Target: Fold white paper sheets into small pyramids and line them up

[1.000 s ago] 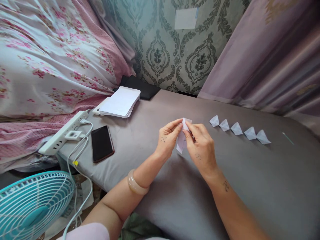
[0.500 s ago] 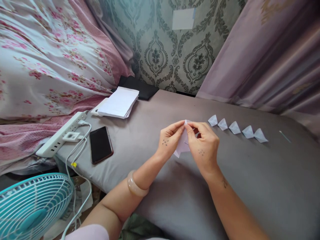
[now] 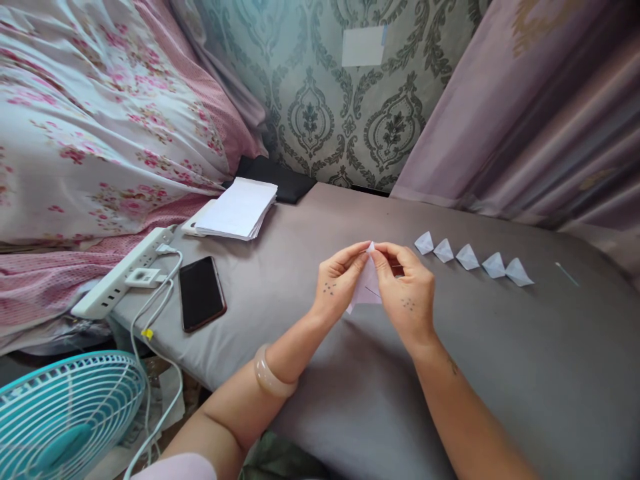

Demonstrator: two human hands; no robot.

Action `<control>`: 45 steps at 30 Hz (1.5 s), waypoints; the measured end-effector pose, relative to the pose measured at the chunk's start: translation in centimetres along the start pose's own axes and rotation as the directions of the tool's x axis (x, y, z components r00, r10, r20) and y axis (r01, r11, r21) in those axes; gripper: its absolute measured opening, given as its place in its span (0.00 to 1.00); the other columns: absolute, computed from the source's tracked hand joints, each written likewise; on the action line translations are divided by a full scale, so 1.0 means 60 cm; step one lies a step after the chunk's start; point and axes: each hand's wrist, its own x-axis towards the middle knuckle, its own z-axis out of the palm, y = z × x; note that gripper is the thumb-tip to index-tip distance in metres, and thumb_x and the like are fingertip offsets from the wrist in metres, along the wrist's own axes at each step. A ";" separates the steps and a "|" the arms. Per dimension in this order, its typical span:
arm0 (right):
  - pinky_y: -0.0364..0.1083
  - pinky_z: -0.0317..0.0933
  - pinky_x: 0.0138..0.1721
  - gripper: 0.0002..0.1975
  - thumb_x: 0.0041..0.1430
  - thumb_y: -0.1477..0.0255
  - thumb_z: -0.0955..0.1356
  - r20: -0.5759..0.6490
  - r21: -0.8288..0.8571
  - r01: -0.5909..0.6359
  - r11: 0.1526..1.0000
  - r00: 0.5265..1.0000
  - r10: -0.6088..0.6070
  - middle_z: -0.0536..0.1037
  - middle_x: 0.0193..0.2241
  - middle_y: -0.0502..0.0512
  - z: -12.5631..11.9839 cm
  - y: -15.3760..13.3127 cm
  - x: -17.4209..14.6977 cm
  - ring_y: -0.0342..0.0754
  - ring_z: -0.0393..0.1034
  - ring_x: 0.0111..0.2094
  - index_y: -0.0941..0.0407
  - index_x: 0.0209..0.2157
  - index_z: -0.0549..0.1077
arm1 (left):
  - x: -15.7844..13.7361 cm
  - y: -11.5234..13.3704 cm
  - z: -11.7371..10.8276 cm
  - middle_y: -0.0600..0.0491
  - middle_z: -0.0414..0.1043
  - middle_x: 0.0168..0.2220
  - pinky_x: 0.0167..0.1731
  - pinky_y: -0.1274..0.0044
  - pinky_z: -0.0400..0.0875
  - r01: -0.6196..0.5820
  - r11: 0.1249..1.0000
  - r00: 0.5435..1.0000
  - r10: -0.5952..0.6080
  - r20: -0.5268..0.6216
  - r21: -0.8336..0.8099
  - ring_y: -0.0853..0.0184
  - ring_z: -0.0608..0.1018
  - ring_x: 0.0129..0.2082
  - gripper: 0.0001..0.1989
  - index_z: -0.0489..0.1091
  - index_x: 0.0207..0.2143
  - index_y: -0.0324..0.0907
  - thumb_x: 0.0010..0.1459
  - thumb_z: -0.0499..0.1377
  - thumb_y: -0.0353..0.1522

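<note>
Between my hands is a pale sheet of paper, pinched to a point at its top, its lower part hanging toward me with a short dark line on it. My left hand closes thumb and finger on the paper's peak from the left. From the right, my right hand pinches the same tip, the thumbs almost touching. Parts of the paper are hidden behind my fingers. To the right, several folded white paper pieces stand in a slanting row on the grey-covered surface.
A stack of white paper lies at the back left beside a black item. Nearer are a phone, a white power strip with cables, and a blue fan. A thin stick lies far right.
Both hands keep their pinch on the paper. My right hand has turned slightly, and a bit more of the paper's lower part and its dark line shows. The view has tilted slightly.
</note>
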 end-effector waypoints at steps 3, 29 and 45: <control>0.46 0.66 0.36 0.10 0.60 0.66 0.66 0.019 0.053 -0.061 0.997 0.998 0.060 0.79 0.34 0.54 -0.001 -0.003 0.002 0.45 0.71 0.32 0.55 0.38 0.76 | 0.000 0.003 0.000 0.52 0.80 0.39 0.43 0.73 0.70 0.003 1.000 1.000 -0.003 -0.009 0.013 0.66 0.78 0.38 0.10 0.79 0.39 0.46 0.53 0.65 0.35; 0.46 0.65 0.33 0.11 0.58 0.63 0.67 0.131 0.148 -0.225 0.963 0.970 0.207 0.77 0.33 0.54 -0.010 0.007 0.010 0.46 0.70 0.30 0.56 0.33 0.76 | -0.004 0.007 0.000 0.51 0.80 0.40 0.43 0.73 0.72 -0.032 0.997 0.998 0.028 0.056 0.065 0.65 0.78 0.39 0.11 0.79 0.40 0.45 0.53 0.65 0.36; 0.46 0.64 0.35 0.08 0.61 0.70 0.65 0.168 -0.107 0.015 0.994 0.986 0.004 0.75 0.33 0.53 -0.008 -0.013 -0.005 0.44 0.70 0.31 0.56 0.36 0.77 | -0.001 0.019 0.001 0.50 0.79 0.30 0.36 0.76 0.70 0.045 0.999 0.995 -0.046 -0.093 -0.011 0.69 0.76 0.31 0.10 0.79 0.29 0.40 0.49 0.68 0.38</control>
